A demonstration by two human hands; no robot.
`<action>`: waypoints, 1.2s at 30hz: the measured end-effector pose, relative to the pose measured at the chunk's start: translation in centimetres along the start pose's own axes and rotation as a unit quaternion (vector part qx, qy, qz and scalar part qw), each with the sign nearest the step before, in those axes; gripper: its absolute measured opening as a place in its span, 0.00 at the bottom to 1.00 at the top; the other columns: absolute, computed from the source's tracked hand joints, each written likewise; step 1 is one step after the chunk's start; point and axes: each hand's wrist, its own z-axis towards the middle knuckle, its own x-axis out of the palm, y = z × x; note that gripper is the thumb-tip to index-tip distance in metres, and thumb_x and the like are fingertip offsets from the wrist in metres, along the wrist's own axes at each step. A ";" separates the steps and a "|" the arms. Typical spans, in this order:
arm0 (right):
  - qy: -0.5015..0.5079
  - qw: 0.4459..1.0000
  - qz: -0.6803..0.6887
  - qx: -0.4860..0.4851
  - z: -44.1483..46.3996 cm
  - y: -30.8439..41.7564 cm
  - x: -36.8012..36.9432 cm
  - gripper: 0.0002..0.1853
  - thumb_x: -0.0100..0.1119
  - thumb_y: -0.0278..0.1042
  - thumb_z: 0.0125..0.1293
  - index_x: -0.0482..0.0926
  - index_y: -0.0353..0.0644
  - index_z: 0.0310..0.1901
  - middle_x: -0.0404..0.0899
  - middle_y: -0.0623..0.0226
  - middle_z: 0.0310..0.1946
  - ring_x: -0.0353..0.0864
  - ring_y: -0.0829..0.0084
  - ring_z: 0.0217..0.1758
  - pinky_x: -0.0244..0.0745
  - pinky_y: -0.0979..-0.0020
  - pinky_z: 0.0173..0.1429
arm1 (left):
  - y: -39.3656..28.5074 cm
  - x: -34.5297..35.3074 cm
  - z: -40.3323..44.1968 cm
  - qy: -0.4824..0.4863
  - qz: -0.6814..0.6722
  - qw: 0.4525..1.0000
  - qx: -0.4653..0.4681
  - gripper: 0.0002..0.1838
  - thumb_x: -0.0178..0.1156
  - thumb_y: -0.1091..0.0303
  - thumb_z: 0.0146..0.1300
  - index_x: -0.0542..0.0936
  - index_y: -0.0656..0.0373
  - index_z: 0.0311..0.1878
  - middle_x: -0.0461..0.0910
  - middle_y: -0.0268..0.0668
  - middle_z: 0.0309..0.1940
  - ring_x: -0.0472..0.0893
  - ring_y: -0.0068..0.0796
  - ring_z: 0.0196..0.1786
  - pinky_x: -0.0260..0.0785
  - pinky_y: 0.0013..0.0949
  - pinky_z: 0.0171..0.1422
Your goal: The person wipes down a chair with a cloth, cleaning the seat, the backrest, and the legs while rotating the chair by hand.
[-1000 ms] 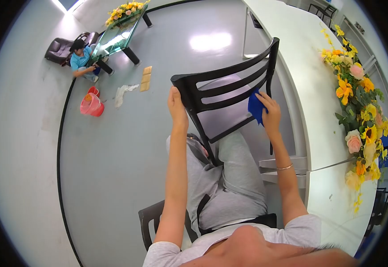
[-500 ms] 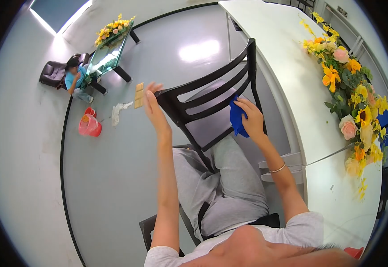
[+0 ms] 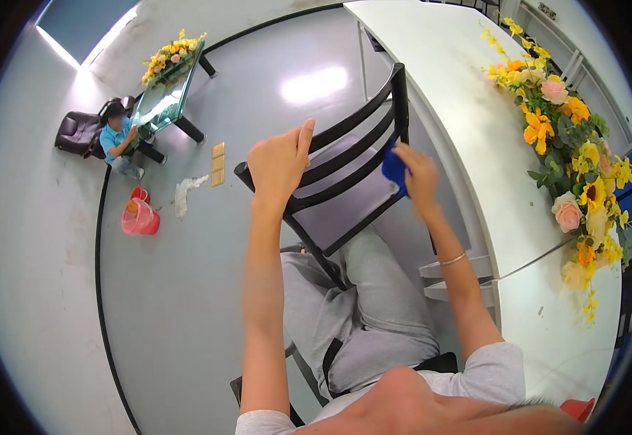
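Observation:
A black chair (image 3: 352,148) with a slatted backrest stands in front of my knees, its backrest towards me and its pale seat (image 3: 334,196) beyond the slats. My left hand (image 3: 280,161) is wrapped round the left end of the backrest, thumb up. At the right side of the backrest my right hand (image 3: 419,174) holds a blue cloth (image 3: 394,171) by the slats and upright. Part of the cloth is hidden by the fingers.
To the right runs a white table (image 3: 468,123) with a flower arrangement (image 3: 588,174). At the far left a person in blue (image 3: 117,138) sits by a glass table (image 3: 164,101). A pink bucket (image 3: 140,217), white cloth (image 3: 184,196) and tan panel (image 3: 218,164) lie on the floor.
My left hand lifted off the chair's left corner, then closed over the backrest's end. My right hand with the blue cloth stays by the right-hand slats. The view has shifted.

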 end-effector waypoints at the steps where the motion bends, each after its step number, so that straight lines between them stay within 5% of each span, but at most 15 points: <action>1: -0.031 0.999 -0.018 -0.011 0.8 -0.9 0.3 0.25 0.58 0.16 0.55 0.84 0.50 0.54 0.84 0.74 0.56 0.82 0.62 0.43 0.76 0.63 0.49 | 0.0 -0.1 -0.1 -0.001 -0.008 1.000 -0.008 0.26 0.47 0.41 0.75 0.87 0.49 0.39 0.78 0.27 0.13 0.83 0.36 0.28 0.69 0.38 0.36; 4: 0.020 0.997 -0.049 0.064 2.5 -2.1 0.1 0.25 0.57 0.15 0.55 0.83 0.49 0.54 0.84 0.70 0.56 0.83 0.60 0.46 0.77 0.63 0.53 | 0.5 0.1 0.1 -0.025 0.009 0.999 0.030 0.29 0.51 0.38 0.72 0.86 0.51 0.31 0.81 0.33 0.17 0.81 0.41 0.23 0.68 0.39 0.31; 11: 0.047 0.998 0.004 0.031 0.0 -1.9 3.7 0.25 0.57 0.14 0.55 0.84 0.48 0.54 0.83 0.66 0.57 0.82 0.56 0.49 0.76 0.63 0.58 | 2.8 -0.3 3.0 0.013 0.012 1.000 -0.004 0.32 0.50 0.31 0.69 0.87 0.51 0.30 0.77 0.35 0.15 0.80 0.37 0.24 0.66 0.38 0.33; 14: 0.104 0.990 0.097 -0.004 -3.7 1.1 6.1 0.23 0.59 0.16 0.55 0.84 0.46 0.53 0.85 0.66 0.53 0.81 0.57 0.50 0.75 0.60 0.59 | 4.5 0.5 4.3 -0.019 0.005 1.000 0.018 0.35 0.48 0.27 0.67 0.87 0.49 0.30 0.77 0.35 0.17 0.80 0.37 0.25 0.65 0.38 0.32; 16: 0.183 0.972 0.123 0.074 -5.8 3.4 7.3 0.21 0.60 0.17 0.55 0.85 0.45 0.51 0.86 0.67 0.48 0.79 0.59 0.50 0.72 0.60 0.59 | 4.9 0.1 4.7 -0.006 0.010 1.000 -0.002 0.35 0.48 0.27 0.66 0.88 0.49 0.30 0.78 0.35 0.17 0.80 0.37 0.25 0.65 0.37 0.32; 19: 0.231 0.968 0.077 0.059 -6.0 5.9 7.9 0.21 0.62 0.18 0.54 0.85 0.46 0.50 0.87 0.69 0.44 0.77 0.62 0.46 0.69 0.63 0.56 | 5.2 0.3 5.1 0.003 0.011 1.000 -0.017 0.36 0.48 0.26 0.65 0.88 0.49 0.30 0.78 0.34 0.17 0.80 0.36 0.25 0.65 0.36 0.32; 24: 0.299 0.952 0.057 -0.010 -4.0 6.6 7.3 0.15 0.67 0.32 0.59 0.86 0.48 0.49 0.87 0.73 0.42 0.75 0.64 0.49 0.65 0.56 0.62 | 5.6 0.5 5.1 -0.043 0.011 0.999 0.015 0.36 0.49 0.25 0.64 0.88 0.49 0.28 0.78 0.32 0.16 0.80 0.35 0.25 0.66 0.36 0.32; 27: 0.367 0.928 0.069 -0.009 -3.4 5.6 7.1 0.13 0.66 0.43 0.63 0.88 0.50 0.47 0.86 0.72 0.47 0.74 0.64 0.56 0.60 0.50 0.69 | 5.5 0.6 4.7 -0.050 0.005 0.998 0.027 0.35 0.51 0.26 0.65 0.88 0.50 0.27 0.78 0.31 0.16 0.81 0.34 0.25 0.67 0.36 0.32; 30: 0.372 0.924 0.089 -0.013 -4.5 2.7 9.2 0.14 0.63 0.47 0.66 0.88 0.52 0.47 0.77 0.64 0.66 0.66 0.57 0.73 0.54 0.46 0.76 | 5.7 0.6 4.2 -0.069 0.010 0.997 0.035 0.34 0.52 0.27 0.65 0.87 0.50 0.26 0.80 0.30 0.17 0.82 0.33 0.25 0.69 0.35 0.32; 36: 0.361 0.932 -0.019 0.022 -4.7 1.2 11.8 0.16 0.58 0.43 0.67 0.85 0.56 0.54 0.77 0.58 0.65 0.66 0.55 0.75 0.58 0.47 0.74 | 6.9 0.0 3.5 -0.056 0.032 0.998 0.028 0.34 0.52 0.28 0.65 0.87 0.49 0.25 0.82 0.26 0.18 0.82 0.33 0.25 0.70 0.35 0.32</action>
